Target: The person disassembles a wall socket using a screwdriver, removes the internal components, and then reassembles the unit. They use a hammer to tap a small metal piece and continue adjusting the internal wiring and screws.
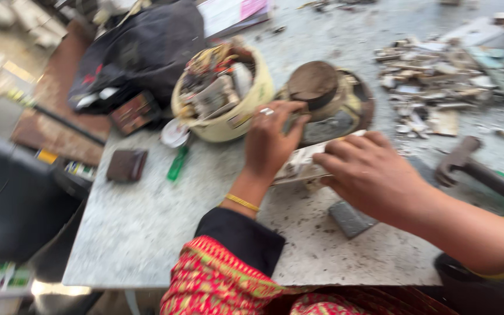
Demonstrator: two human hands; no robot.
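Yellow bowl full of scrap beside left hand.

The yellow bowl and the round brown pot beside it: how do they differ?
The yellow bowl is pale and heaped with scrap pieces; the brown pot is dark, grimy and topped by a round lid. The left hand touches the brown pot, while the yellow bowl stands untouched. Both sit on the speckled table.

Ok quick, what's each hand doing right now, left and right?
Left hand: closed on the edge of a flat whitish piece by the round metal part.
Right hand: fingers curled over that same piece, pressing it down.
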